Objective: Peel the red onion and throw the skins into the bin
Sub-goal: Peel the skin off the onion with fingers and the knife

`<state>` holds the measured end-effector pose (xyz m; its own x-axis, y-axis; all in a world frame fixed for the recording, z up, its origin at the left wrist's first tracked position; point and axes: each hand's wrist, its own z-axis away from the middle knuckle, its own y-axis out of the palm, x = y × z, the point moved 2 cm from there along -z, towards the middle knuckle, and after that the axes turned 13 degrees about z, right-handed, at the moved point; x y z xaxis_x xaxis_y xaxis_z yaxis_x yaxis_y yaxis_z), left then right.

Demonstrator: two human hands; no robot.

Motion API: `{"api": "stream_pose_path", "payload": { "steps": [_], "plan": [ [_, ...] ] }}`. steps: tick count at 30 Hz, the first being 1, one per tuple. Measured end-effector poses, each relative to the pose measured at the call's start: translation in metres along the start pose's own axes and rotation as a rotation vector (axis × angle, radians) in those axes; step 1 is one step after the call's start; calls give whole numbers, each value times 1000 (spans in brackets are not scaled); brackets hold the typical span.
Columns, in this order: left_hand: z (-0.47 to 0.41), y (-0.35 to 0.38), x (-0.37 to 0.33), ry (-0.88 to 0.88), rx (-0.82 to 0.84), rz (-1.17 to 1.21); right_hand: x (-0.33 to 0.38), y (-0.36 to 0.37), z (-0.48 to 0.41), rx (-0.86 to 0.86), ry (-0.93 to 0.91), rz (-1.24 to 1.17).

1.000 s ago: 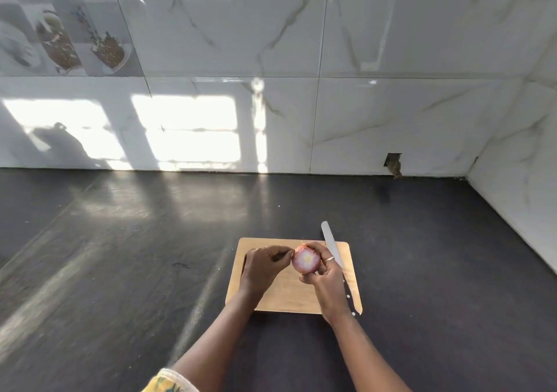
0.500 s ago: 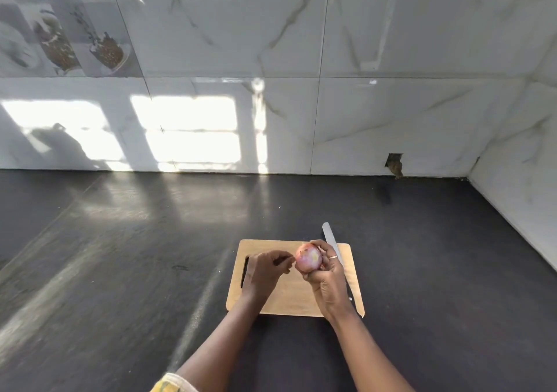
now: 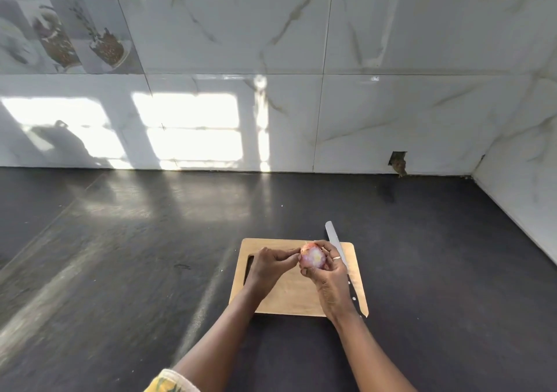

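A small red onion (image 3: 313, 258), pale pink with a light cut face toward me, is held above a wooden cutting board (image 3: 286, 295). My right hand (image 3: 330, 277) grips it from the right and below, fingers curled round it. My left hand (image 3: 269, 266) sits just left of the onion, its thumb and fingertips pinching at the onion's left edge, where the skin is. No bin is in view.
A knife (image 3: 337, 248) lies along the board's right side, blade pointing away, handle partly under my right wrist. The board rests on a dark countertop (image 3: 120, 256). White marble-tiled walls stand behind and at the right.
Both hands have stayed over the board. The onion has turned a little in my right hand, and my left fingertips have closed in on its left edge.
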<state>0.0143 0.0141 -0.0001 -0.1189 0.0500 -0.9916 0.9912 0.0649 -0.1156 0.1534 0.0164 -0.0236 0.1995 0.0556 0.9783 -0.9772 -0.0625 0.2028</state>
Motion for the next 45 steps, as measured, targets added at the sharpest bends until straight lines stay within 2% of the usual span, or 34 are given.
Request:
{"api": "stream_pose_path", "payload": {
  "steps": [4,8,21,28,31,36,40,45],
  "plan": [
    [1,1,3,-64,-12,259,1,1,0,-8,-4,6],
    [0,3,5,-92,-34,346,-4,1,-3,-18,-10,21],
    [-3,4,4,-10,-112,49,-5,2,-1,-55,6,34],
    [5,5,1,-55,-49,224,-3,1,0,-45,-11,-7],
    [5,4,0,-21,-65,207,-3,2,0,-48,-9,-22],
    [4,1,4,-72,-89,240,-4,1,0,-24,-34,-11],
    [2,3,-2,-46,-78,200,-6,0,0,-5,-13,-14],
    [-1,4,-3,9,-83,41,-4,0,0,-9,-14,-8]
  ]
}}
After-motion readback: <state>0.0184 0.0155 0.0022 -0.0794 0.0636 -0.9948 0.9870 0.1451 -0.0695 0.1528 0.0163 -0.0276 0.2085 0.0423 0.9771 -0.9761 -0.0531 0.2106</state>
